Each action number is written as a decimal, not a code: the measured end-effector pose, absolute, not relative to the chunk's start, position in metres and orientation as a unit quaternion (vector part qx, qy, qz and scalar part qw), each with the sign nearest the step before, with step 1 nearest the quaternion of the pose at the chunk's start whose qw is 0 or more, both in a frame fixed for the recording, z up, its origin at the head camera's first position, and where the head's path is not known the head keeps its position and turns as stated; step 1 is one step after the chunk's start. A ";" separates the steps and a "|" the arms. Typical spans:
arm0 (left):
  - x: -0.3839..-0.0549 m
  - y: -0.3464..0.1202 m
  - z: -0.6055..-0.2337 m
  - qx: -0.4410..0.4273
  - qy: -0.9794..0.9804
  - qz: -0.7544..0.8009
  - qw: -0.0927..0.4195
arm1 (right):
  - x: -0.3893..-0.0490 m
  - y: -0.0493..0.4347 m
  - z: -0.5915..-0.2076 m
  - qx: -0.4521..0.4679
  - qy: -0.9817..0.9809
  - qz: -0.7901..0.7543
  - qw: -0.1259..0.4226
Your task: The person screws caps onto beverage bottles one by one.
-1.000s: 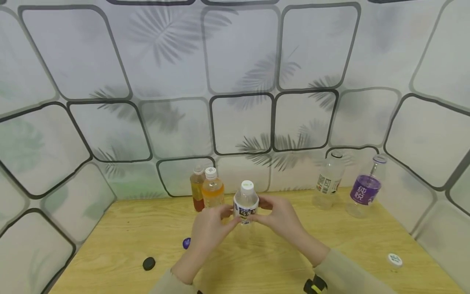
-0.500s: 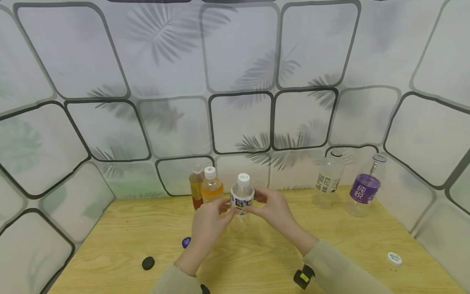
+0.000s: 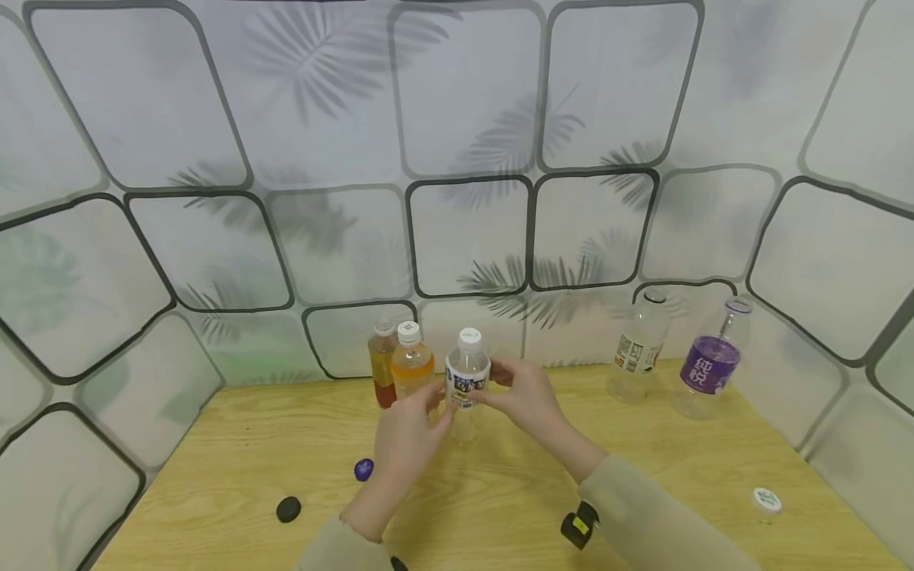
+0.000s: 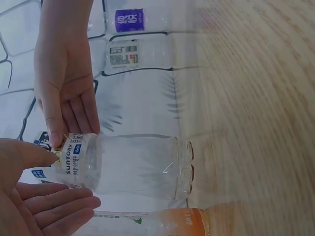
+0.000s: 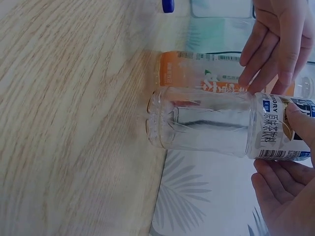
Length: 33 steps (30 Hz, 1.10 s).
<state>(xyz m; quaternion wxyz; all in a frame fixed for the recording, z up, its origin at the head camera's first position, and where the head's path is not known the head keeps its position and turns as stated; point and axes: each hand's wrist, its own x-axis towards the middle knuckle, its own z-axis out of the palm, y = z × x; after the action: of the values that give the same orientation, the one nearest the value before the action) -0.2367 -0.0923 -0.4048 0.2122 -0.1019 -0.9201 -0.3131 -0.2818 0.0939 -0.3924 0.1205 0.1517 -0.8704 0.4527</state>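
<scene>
A clear, empty-looking plastic bottle (image 3: 467, 363) with a white cap (image 3: 470, 338) and a printed white label stands upright between my hands in the head view. My left hand (image 3: 405, 432) holds its left side, thumb on the front of the label. From the other side my right hand (image 3: 527, 399) grips the same label, its thumb also in front. In the left wrist view the word SUNTORY shows on the label (image 4: 74, 157). The bottle's base (image 5: 155, 118) is close over the wooden table in the right wrist view. Some fingertips are hidden behind the bottle.
Just left of it stand an orange-labelled bottle (image 3: 413, 369) and a bottle of amber and red look (image 3: 383, 366). Two uncapped clear bottles, one purple-labelled (image 3: 710, 365), one white-labelled (image 3: 638, 353), stand back right. Black (image 3: 289, 509), purple (image 3: 363, 469) and white (image 3: 767, 500) caps lie on the table.
Both hands have shifted the bottle a little back and to the left, closer to the orange-labelled bottle. The label's front looks slightly turned. The other bottles and loose caps stay in place.
</scene>
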 end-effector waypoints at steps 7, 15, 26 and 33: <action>-0.236 -0.090 -0.408 -0.108 -0.923 -0.314 0.197 | -0.289 0.093 -0.398 0.150 -0.875 0.445 0.121; -0.234 -0.091 -0.411 -0.095 -0.923 -0.327 0.181 | -0.294 0.087 -0.402 0.150 -0.869 0.458 0.114; -0.232 -0.092 -0.414 -0.089 -0.918 -0.344 0.176 | -0.296 0.081 -0.403 0.147 -0.871 0.453 0.119; -0.233 -0.092 -0.413 -0.082 -0.919 -0.344 0.175 | -0.297 0.080 -0.404 0.154 -0.874 0.444 0.123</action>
<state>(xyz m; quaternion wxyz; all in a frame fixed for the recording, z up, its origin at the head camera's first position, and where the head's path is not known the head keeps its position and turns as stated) -0.2327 -0.0916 -0.4131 0.1751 -0.0817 -0.9190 -0.3438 -0.2971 0.0799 -0.4035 0.1227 0.1541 -0.8739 0.4444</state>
